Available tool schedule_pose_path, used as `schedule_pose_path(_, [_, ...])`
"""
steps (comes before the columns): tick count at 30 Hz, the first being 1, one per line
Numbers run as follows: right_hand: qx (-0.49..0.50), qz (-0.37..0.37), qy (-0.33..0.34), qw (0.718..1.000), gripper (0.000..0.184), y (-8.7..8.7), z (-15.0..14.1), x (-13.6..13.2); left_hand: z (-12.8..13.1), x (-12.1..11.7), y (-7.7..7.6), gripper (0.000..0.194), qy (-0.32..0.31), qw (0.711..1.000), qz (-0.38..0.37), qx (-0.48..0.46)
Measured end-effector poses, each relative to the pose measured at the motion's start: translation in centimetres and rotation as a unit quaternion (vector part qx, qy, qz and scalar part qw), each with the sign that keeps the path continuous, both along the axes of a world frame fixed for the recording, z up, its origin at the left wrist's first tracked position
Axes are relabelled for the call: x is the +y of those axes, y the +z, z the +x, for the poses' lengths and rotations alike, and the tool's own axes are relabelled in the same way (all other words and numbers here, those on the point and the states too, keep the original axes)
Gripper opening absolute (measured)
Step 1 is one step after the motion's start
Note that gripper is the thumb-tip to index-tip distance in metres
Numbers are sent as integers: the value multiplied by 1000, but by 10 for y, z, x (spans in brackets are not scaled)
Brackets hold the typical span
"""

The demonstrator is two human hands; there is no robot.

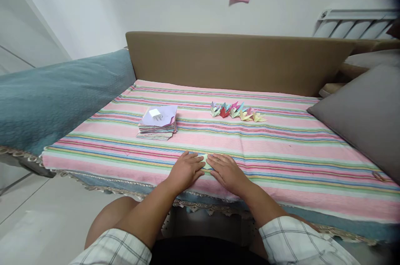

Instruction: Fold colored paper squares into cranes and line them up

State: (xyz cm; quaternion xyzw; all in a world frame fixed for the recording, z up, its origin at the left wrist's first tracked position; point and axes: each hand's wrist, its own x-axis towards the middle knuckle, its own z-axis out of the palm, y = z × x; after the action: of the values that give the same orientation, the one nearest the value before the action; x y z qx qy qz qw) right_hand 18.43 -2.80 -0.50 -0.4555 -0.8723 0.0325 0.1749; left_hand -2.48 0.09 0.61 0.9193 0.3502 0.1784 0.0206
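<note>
Between left grip (185, 171) and right grip (228, 173) lies green paper (206, 162); both grips flat, unclenched.

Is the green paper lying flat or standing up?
Flat: the green paper lies on the cloth, left hand and right hand over it.

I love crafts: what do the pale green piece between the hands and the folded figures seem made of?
Pale green piece: probably matte paper, thin and flat, though partly hidden. Folded figures: likely matte paper, given their sharp creases and pointed tips.
</note>
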Motion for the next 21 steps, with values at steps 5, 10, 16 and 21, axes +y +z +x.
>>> schedule_pose_path(5, [53, -16, -22, 998, 29, 3, -1, 6, 2, 8, 2, 21, -17, 999, 2, -45])
schedule_pose_path(10, [86, -14, -22, 996, 21, 7, -3, 9, 5, 10, 3, 21, -28, 998, 16, -55])
schedule_pose_path(16, [86, 4, -26, 996, 26, 3, -3, 11, 11, 8, 3, 25, 3, 998, 25, -65])
schedule_pose_path(21, [116, 20, -54, 992, 20, 1, -5, 17, 13, 8, 3, 20, 46, 995, -11, -89])
